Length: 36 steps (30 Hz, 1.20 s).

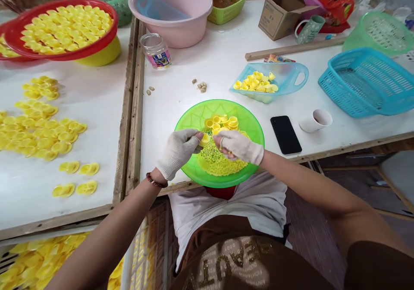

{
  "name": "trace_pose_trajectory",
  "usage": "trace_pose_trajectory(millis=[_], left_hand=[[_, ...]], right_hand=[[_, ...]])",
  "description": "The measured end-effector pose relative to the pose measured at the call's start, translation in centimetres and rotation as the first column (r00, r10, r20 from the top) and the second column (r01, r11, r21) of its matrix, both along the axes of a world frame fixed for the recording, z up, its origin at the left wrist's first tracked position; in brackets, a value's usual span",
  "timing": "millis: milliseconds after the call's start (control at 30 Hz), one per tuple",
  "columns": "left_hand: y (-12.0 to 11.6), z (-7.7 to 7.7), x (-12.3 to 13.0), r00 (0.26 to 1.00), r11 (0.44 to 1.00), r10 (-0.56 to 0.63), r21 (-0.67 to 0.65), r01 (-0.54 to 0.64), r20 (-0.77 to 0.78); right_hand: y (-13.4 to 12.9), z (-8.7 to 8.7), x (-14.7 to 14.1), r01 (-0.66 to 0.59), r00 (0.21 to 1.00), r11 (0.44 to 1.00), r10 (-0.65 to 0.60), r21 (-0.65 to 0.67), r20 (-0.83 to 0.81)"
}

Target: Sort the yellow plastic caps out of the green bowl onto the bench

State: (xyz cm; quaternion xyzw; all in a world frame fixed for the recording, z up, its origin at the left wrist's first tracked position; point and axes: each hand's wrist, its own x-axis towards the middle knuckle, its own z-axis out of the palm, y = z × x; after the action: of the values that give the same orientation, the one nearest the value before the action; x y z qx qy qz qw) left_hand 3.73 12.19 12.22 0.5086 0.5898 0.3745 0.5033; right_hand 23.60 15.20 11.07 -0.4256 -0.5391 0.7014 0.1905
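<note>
left hand: the left hand (179, 149) wears a white knit glove and is closed to a pinch; from here i read its fingertips (197, 136) as gripping a yellow plastic cap (204, 140) over the middle of the bowl.

right hand: the right hand (239, 146), gloved the same way, is curled inward, not spread, with its fingers (220, 141) just beside the pinched cap. i can't tell whether it holds anything, because the fingers hide what's inside them.

under the hands: a green plastic bowl (249, 124) sits directly below both hands, with a mound of small yellow pieces flecked with green (220, 162) nearest the right hand and a heap of yellow caps (220, 124) just ahead of the fingers.

ahead of the hands: beyond the bowl i see a pale blue scoop-shaped tray (293, 74) holding more yellow caps, a few peanuts (202, 86), a glass jar (155, 50) and a pink basin (190, 31).

right of the hands: a black phone (286, 134) lies near the bowl, with a white cup (315, 120) on its side just past it and a teal plastic basket (365, 83) farther out.

left of the hands: across a wooden frame (131, 108), yellow caps (39, 132) lie spread on a white board, and a red tray (61, 29) of yellow caps sits beyond them.
</note>
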Motion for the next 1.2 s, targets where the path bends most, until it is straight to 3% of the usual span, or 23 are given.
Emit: trace_pose_trajectory(millis=[67,133,267,400,667,900,1067,1200], left_hand=[[-0.1,-0.3,0.8,0.998,0.998,-0.027,-0.047,0.03,0.051],[-0.2,-0.7,1.8,0.991,0.991,-0.076,-0.1,0.087,0.111],[-0.4,-1.3,3.4,0.97,0.977,-0.13,-0.141,0.161,0.203],[-0.5,-1.4,3.6,0.974,0.982,-0.1,-0.136,0.13,0.205],[-0.4,-2.0,3.3,0.965,0.984,-0.07,-0.144,0.109,0.251],[-0.5,-2.2,3.1,0.941,0.975,-0.032,-0.197,0.103,0.337],[-0.5,-2.3,3.1,0.943,0.977,-0.011,-0.199,0.081,0.331],[-0.4,-2.2,3.1,0.946,0.979,-0.002,-0.193,0.069,0.324]], right_hand=[[0.3,1.0,0.2,0.197,0.947,0.973,-0.22,-0.116,-0.234],[0.4,1.8,-0.3,0.32,0.858,0.939,-0.344,-0.129,-0.38],[0.7,2.1,-2.1,0.478,0.739,0.876,-0.444,-0.07,-0.506],[0.9,1.6,-2.9,0.535,0.693,0.844,-0.468,-0.046,-0.549],[1.2,1.8,-1.9,0.527,0.689,0.843,-0.496,-0.105,-0.528],[0.1,1.4,-1.9,0.528,0.805,0.807,-0.377,0.264,-0.459],[0.1,1.3,-1.6,0.552,0.812,0.776,-0.416,0.305,-0.409],[-0.1,1.5,-1.0,0.48,0.864,0.794,-0.357,0.373,-0.354]])
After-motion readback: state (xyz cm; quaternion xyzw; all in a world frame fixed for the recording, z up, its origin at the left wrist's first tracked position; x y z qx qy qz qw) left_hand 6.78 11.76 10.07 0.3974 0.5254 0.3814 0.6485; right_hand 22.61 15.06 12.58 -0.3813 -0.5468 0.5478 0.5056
